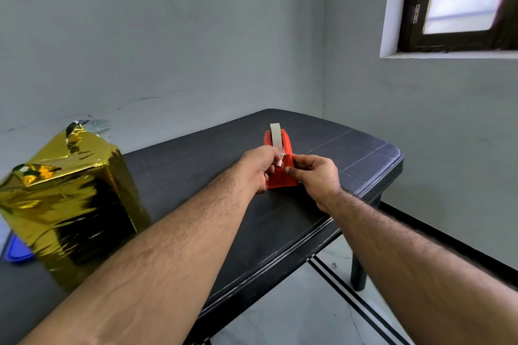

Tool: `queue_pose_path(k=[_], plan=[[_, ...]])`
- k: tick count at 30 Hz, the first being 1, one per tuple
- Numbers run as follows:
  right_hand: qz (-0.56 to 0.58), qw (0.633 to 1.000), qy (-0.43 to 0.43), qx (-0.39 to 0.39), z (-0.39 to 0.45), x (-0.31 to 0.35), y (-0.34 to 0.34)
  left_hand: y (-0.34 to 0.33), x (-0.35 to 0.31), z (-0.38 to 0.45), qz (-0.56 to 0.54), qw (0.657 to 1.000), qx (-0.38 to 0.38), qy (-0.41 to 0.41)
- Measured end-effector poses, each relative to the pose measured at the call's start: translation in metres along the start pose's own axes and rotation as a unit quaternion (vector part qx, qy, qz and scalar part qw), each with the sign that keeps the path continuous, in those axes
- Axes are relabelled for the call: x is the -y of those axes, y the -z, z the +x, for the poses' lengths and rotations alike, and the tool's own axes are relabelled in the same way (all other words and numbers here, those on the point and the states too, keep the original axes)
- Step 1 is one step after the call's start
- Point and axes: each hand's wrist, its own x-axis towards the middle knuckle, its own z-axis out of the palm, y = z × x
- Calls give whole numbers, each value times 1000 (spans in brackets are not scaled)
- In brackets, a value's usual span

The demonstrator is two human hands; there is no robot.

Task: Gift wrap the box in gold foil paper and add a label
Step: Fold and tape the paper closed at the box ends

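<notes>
One head-worn view looks forward and down, close over the dark table (196, 154).

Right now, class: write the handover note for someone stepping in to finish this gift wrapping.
Left hand: pinches the loose tape end at the orange dispenser.
Right hand: fingers curled against the dispenser's right side, steadying it.
Gold-wrapped box: upright at the left of the black table, apart from both hands.
Done: foil covers the visible sides; the top folds look loose.
Left: tear off the tape, secure the folds, add the label. No label is in view.
</notes>
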Motion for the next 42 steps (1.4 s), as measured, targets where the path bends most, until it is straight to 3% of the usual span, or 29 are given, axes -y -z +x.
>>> queue_pose_path(k=[8,17,22,25,27,32,36,39,42], plan=[[-11,1000,14,-5,3,-2,-1,-20,20,18,-96,986,-106,-86],[-20,1000,12,-2,0,-1,-2,-16,3,22,-45,996,-72,-28],[-23,1000,13,-17,-1,-3,-2,-20,23,10,43,996,-62,-54],[-22,1000,10,-9,2,-2,-2,-10,27,2,5,997,-56,-56],[-11,1000,4,-4,3,-3,0,2,26,0,-51,997,-33,-48],[4,1000,2,-23,-8,-3,1,26,32,-25,-118,981,122,-96],[-107,971,143,-159,-31,14,-7,51,16,-63,-139,957,180,-183],[2,965,204,-162,-44,57,-25,74,-7,-99,-118,950,173,-231],[166,973,162,-20,-67,124,-47,99,-26,-131,-67,955,133,-258]])
